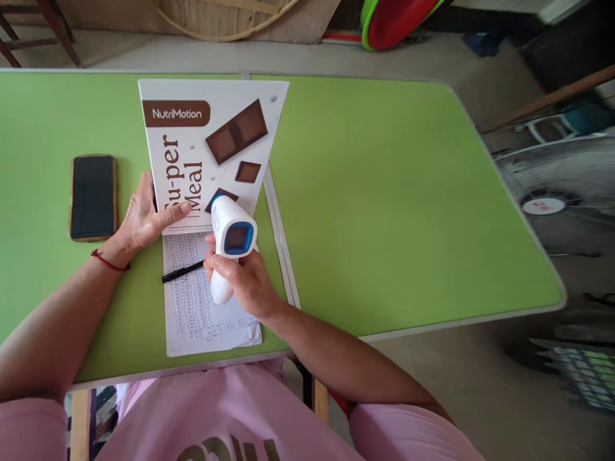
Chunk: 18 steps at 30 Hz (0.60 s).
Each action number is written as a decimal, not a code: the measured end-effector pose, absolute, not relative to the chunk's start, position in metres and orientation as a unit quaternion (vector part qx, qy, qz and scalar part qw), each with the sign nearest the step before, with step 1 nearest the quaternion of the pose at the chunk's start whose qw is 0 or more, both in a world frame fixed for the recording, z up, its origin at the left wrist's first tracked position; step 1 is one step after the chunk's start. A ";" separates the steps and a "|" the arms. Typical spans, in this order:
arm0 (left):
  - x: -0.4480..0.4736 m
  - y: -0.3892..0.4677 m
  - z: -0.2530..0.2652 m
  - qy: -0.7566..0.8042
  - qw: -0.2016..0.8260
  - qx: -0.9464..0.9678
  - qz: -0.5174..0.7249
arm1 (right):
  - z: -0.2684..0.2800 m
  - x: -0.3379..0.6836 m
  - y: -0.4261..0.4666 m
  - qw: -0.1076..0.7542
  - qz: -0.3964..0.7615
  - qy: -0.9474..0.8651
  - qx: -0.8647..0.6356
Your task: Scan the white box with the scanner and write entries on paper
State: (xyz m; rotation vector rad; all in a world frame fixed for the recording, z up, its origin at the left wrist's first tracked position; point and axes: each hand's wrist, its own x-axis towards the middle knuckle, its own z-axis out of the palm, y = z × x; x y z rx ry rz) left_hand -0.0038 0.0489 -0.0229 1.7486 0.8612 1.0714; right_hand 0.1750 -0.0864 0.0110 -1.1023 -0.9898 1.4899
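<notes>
A: Start at the far left. What lies outside the left hand (144,221)?

B: A phone (93,197), flat and dark-screened in a tan case, just beside the wrist and not touched. The hand itself is spread almost flat, palm down, fingers resting on the lower left edge of the Super Meal box (211,150) — holding it steady, I'd judge, and gripping nothing.

A: And the box?

B: Smooth white card with brown chocolate squares printed on it, standing beyond both hands on the green table (384,211).

A: Between the hands?

B: A printed sheet (192,307), thin paper dense with small text, lying flat under them, with a slim black pen (180,272) across it (loose, just left of the right hand).

A: The right hand (245,282)?

B: Closed around the grip of a white plastic infrared thermometer (230,246), pistol-shaped with a blue-rimmed screen facing the person. Its nose points away toward the box, close to the card, which suits a reading taken off its surface.
</notes>
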 end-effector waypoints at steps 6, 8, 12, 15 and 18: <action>-0.005 0.053 -0.026 0.347 0.456 0.703 0.422 | 0.007 0.178 -0.084 0.505 0.618 -0.405 -0.446; -0.005 0.053 -0.026 0.343 0.458 0.703 0.422 | 0.005 0.177 -0.083 0.508 0.619 -0.410 -0.437; -0.004 0.052 -0.023 0.334 0.458 0.706 0.424 | 0.002 0.176 -0.084 0.517 0.623 -0.412 -0.417; -0.004 0.052 -0.021 0.333 0.457 0.710 0.419 | 0.002 0.176 -0.085 0.519 0.623 -0.406 -0.421; -0.003 0.052 -0.022 0.327 0.464 0.711 0.416 | 0.003 0.177 -0.085 0.513 0.618 -0.409 -0.433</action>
